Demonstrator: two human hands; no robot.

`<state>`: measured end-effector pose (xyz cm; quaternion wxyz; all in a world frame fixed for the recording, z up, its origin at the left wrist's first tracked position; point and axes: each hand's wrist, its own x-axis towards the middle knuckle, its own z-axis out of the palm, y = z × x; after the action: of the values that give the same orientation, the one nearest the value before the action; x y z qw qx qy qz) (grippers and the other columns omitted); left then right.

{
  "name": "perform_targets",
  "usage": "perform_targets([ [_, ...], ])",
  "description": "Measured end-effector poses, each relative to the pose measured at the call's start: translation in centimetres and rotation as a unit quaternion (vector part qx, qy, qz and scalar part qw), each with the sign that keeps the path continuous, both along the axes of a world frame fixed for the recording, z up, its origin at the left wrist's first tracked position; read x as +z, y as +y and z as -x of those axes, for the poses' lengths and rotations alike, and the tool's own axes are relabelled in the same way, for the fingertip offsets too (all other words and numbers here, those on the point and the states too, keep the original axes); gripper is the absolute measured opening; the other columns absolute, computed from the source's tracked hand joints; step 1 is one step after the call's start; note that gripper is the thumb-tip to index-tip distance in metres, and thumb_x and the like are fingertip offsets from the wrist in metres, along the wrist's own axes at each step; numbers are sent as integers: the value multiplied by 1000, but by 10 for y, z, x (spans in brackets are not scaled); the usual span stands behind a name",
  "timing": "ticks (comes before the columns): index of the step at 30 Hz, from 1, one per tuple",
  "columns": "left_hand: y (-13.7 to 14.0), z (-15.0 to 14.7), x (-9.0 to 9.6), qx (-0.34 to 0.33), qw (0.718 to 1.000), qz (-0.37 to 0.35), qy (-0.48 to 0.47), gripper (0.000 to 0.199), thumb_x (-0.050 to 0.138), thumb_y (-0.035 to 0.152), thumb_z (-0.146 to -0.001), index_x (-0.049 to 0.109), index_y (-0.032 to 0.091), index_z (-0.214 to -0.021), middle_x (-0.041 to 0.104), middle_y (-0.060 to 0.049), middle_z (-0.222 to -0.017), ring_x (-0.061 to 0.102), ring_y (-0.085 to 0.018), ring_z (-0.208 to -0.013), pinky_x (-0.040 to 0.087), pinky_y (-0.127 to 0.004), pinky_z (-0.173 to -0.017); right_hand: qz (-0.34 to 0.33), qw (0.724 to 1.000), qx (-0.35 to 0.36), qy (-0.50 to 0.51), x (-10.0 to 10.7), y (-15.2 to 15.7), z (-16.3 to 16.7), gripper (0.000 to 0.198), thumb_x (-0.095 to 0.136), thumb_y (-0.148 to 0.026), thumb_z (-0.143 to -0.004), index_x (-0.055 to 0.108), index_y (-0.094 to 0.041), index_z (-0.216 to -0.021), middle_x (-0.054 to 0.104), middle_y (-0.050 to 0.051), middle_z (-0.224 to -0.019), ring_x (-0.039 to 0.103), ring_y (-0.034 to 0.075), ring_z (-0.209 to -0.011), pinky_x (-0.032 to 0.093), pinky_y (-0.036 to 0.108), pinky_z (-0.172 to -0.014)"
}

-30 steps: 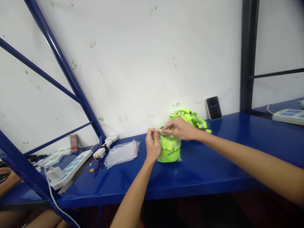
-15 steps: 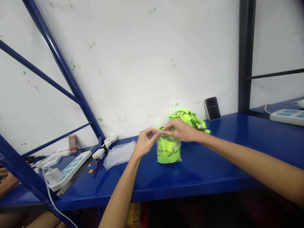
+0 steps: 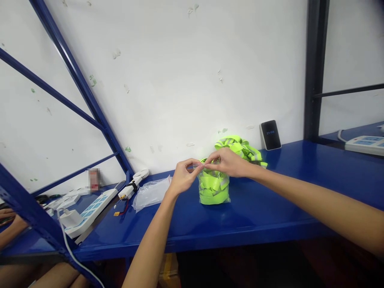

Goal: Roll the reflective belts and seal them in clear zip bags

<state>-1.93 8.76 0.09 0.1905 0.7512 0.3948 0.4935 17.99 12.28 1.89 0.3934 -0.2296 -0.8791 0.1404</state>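
Observation:
A clear zip bag (image 3: pixel 214 189) packed with neon yellow-green reflective straps stands on the blue table (image 3: pixel 264 208). My left hand (image 3: pixel 185 176) pinches the bag's top edge from the left, thumb and finger pressed together. From the right, my right hand (image 3: pixel 225 162) pinches the same edge close beside the left fingertips. A thin reddish line shows along the top edge between the hands. Behind my right hand, against the wall, lies a loose heap of the same reflective straps (image 3: pixel 240 146), partly hidden by it.
Flat empty plastic bags (image 3: pixel 151 194) lie left of my hands, beside a white handheld fan (image 3: pixel 136 182) and a cable with a yellow connector (image 3: pixel 117 214). A white power strip (image 3: pixel 93 212) sits farther left. A small display clock (image 3: pixel 270 135) leans at the back right. Another person's hand (image 3: pixel 12 224) is at far left.
The view has shifted slightly. Both hands keep their pinch on the bag's top edge, with little visible movement.

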Motion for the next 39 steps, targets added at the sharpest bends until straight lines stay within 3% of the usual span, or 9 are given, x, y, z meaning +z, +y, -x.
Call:
perform_targets([
  [15,2,0,1,13,999,12,35,30,62,42,-83,66,14,-91,68,-8,-92,63,-18,-86,51,-27,-73,9,1000,-18,-7,0,1,1,22,62,-35,-82,77,-18,-81,73,3,-72,58,12,-60,37,23,-58],
  [27,-5,4,15,26,988,-27,151,27,55,40,-88,64,15,-90,68,-5,-86,61,-14,-75,45,-23,-64,16,1000,7,-12,3,-1,4,17,63,-30,-80,75,-18,-81,73,2,-74,62,15,-68,41,24,-64],
  [33,-6,4,19,17,982,-37,184,25,53,38,-89,65,16,-92,69,-5,-89,62,-15,-79,47,-24,-69,22,1000,15,-16,5,-4,2,24,63,-38,-82,76,-17,-82,72,3,-71,60,14,-64,40,23,-61],
  [39,-12,4,22,35,972,-61,224,22,51,35,-89,63,16,-89,68,-4,-86,60,-14,-74,44,-21,-59,6,1000,13,-27,5,-6,3,25,62,-37,-83,76,-17,-82,72,3,-71,60,14,-64,39,24,-60],
])
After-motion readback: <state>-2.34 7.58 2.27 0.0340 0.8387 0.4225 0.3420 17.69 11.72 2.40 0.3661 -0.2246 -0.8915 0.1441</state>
